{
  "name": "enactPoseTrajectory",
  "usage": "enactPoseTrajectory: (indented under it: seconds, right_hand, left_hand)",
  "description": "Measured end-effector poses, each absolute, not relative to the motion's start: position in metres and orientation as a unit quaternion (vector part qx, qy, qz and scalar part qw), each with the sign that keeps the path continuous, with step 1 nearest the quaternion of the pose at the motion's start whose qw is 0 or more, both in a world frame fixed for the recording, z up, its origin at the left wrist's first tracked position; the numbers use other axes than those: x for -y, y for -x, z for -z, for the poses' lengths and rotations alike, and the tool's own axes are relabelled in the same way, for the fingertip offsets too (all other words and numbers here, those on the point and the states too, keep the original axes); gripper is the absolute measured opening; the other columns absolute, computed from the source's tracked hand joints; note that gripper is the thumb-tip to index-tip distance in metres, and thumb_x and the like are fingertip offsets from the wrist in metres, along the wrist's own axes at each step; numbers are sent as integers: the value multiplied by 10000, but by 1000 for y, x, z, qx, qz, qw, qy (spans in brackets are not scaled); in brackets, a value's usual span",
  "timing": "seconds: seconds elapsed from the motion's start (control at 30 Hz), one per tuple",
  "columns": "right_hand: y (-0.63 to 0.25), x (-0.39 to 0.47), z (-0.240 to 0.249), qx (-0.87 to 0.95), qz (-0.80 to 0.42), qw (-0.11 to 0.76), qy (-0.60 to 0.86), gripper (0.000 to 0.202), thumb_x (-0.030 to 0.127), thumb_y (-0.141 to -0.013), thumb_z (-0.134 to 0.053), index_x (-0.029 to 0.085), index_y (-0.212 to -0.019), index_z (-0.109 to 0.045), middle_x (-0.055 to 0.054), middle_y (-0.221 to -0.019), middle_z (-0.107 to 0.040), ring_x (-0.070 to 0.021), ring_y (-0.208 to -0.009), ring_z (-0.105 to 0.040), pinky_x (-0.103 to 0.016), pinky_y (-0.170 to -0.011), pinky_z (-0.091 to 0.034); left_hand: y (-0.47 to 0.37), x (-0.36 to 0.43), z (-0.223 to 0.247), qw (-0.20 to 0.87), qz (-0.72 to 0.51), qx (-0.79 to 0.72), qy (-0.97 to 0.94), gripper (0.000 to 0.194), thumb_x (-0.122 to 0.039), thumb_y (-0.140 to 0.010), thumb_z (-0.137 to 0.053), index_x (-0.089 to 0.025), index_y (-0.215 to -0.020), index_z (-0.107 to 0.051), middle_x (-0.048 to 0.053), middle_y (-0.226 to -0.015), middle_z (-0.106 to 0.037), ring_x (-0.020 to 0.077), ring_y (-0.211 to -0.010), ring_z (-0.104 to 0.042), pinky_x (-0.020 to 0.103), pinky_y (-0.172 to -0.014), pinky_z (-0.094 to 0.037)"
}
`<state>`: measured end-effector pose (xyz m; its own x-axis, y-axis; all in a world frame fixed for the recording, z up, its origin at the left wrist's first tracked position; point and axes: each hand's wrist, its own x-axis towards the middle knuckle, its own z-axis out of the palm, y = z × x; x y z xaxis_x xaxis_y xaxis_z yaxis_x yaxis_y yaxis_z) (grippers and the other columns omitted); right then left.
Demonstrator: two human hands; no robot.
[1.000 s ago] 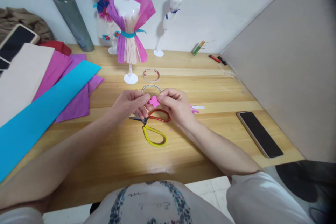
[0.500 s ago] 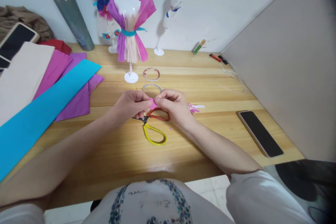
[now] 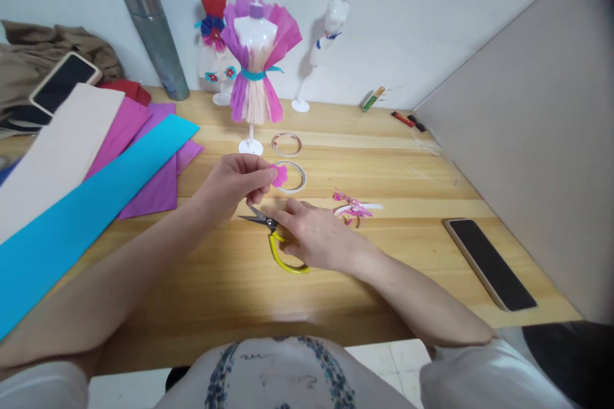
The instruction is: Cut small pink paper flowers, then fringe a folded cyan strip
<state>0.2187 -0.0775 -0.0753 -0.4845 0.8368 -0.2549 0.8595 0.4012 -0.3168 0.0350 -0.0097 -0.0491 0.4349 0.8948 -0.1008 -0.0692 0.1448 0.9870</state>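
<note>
Between the thumb and fingers of my left hand (image 3: 244,177) is a small pink paper piece (image 3: 280,175) with a scalloped edge, held over a roll of tape (image 3: 300,177). Below it, my right hand (image 3: 311,233) is closed on the handles of the scissors (image 3: 288,264). Their blades are parted and point left, and one yellow handle loop shows; the red one is hidden under my hand. A mini mannequin in a pink, purple and cream paper dress (image 3: 255,86) stands behind my hands.
Crepe paper sheets (image 3: 96,185) lie at the left near a bottle (image 3: 163,45). Pink scraps (image 3: 355,206) are right of my right hand, and a phone (image 3: 489,263) lies farther right. More mannequins (image 3: 211,32) stand by the wall; another tape roll (image 3: 286,144) lies before them.
My right hand has let go of the pink piece and moved down onto the scissors. My left hand still holds the piece. The view has shifted slightly.
</note>
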Motion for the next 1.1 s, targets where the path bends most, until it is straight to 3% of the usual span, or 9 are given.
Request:
enactPoseTrajectory:
  seconds: [0.1, 0.27, 0.43, 0.57, 0.73, 0.83, 0.93, 1.03, 1.1]
  right_hand:
    - [-216, 80, 79, -844, 173, 60, -505, 660, 143, -830, -681, 184, -1477, -555, -212, -1371, -617, -345, -1149, -640, -414, -876, -516]
    - [-220, 74, 80, -846, 188, 18, -498, 617, 87, -843, -544, 173, -1453, -565, -191, -1240, -693, -294, -1004, -688, -388, -821, -532]
    - [-232, 67, 80, -814, 346, -131, -448, 553, 138, -845, -581, 206, -1394, -601, -98, -1086, -744, -191, -797, -644, -312, -735, -503]
    - [-237, 58, 90, -691, 512, -278, -427, 317, 241, -849, -692, 197, -1162, -664, 1, -853, -623, -132, -709, -552, -257, -657, -457]
    - [-228, 56, 104, -503, 689, -398, -337, 667, 560, -681, -914, 280, -1188, -582, 7, -893, -604, -134, -678, -568, -237, -535, -396]
    - [-220, 60, 109, -476, 691, -458, -293, 716, 680, -640, -898, 293, -1154, -585, -19, -943, -612, -194, -855, -639, -296, -695, -491]
    - [-215, 65, 108, -496, 667, -478, -283, 653, 704, -684, -856, 279, -1083, -562, -45, -1013, -627, -213, -882, -639, -363, -795, -514]
    - [-216, 68, 104, -527, 624, -484, -313, 623, 726, -770, -774, 264, -1110, -531, -73, -1097, -630, -201, -851, -617, -387, -801, -507]
    - [-217, 68, 101, -562, 584, -484, -329, 608, 742, -797, -736, 251, -1093, -532, -59, -1045, -610, -187, -815, -581, -369, -765, -486]
  left_hand:
    - [-33, 10, 45, 666, -393, -373, -513, 168, -271, -675, -788, -171, -592, -682, -27, -486, -551, 67, -465, -446, 207, -453, -326]
    - [-31, 13, 39, 655, -421, -390, -492, 236, -265, -679, -786, -164, -533, -631, -26, -514, -537, 60, -497, -444, 204, -482, -348]
    - [-32, 18, 31, 641, -461, -410, -456, 212, -246, -692, -775, -162, -565, -628, -20, -526, -549, 68, -506, -463, 203, -484, -358]
    - [-32, 22, 27, 619, -522, -408, -422, 215, -231, -737, -746, -165, -573, -624, -16, -541, -560, 72, -523, -484, 197, -502, -367]
    - [-32, 23, 28, 613, -557, -405, -387, 235, -289, -713, -810, -167, -587, -654, -6, -590, -606, 80, -546, -532, 203, -510, -387]
    - [-34, 24, 33, 626, -541, -414, -380, 249, -328, -682, -859, -169, -596, -688, 10, -623, -655, 93, -593, -580, 206, -556, -435]
    - [-38, 26, 40, 640, -521, -412, -387, 252, -352, -643, -900, -171, -613, -726, 12, -637, -683, 90, -593, -585, 217, -604, -474]
    - [-42, 29, 45, 652, -505, -409, -389, 276, -372, -588, -928, -170, -593, -740, 14, -626, -693, 89, -575, -587, 224, -603, -483]
    - [-44, 30, 46, 655, -499, -414, -387, 263, -370, -578, -927, -174, -590, -751, 16, -621, -702, 96, -583, -601, 225, -603, -486]
